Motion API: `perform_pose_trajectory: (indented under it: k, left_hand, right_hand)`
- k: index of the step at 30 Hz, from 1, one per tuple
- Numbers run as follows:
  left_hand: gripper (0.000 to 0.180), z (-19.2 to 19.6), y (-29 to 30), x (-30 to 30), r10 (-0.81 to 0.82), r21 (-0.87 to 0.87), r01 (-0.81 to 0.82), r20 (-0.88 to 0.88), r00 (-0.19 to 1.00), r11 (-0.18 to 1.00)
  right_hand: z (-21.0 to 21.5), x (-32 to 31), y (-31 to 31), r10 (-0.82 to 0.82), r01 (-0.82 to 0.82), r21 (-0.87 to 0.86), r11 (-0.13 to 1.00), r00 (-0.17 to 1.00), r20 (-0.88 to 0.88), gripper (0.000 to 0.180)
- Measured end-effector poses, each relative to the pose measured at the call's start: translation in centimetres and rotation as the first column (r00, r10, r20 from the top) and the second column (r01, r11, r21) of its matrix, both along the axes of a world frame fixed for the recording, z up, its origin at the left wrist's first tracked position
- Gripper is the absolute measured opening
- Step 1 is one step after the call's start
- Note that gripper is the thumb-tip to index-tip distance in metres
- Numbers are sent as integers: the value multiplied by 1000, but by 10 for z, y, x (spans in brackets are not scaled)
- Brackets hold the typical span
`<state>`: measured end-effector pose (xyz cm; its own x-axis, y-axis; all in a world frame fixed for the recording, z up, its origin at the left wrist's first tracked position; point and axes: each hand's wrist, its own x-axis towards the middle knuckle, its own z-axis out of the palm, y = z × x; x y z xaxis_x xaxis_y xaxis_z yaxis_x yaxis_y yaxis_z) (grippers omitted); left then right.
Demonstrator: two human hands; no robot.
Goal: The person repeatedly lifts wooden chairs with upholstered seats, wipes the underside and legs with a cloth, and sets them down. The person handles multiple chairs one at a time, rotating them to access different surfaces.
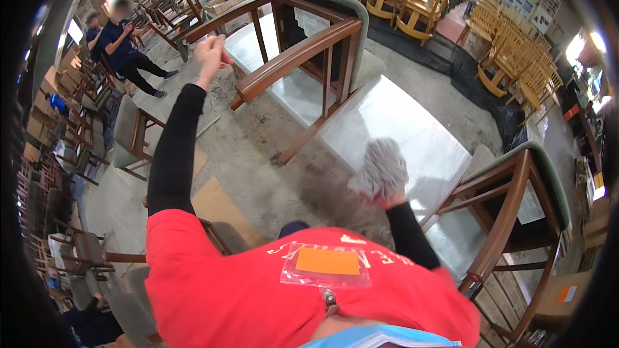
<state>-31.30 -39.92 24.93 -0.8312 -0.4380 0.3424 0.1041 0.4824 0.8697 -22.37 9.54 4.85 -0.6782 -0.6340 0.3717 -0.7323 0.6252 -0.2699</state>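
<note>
right hand (384, 187) bunches a grey rag (382, 166) underneath it; left hand (211, 53) fisted.

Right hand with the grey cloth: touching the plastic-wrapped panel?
Touching. The head view shows the right hand pressing the grey cloth flat onto the plastic-wrapped panel, with no gap visible.

Furniture warehouse, stacked wooden chairs (509, 51)
</note>
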Motion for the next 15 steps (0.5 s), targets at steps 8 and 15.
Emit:
perform_pose_trajectory:
  k: [8, 15]
  left_hand:
    - [56, 9, -178, -111, 135, -824, -77, -1, 991, 561]
    - [32, 13, -246, -191, -309, -62, 482, 695, 649, 874]
  right_hand:
    - [39, -163, -188, 826, -39, -910, 413, 436, 356, 46]
    - [34, -202, -267, 1000, 604, -797, -2, 16, 9, 44]
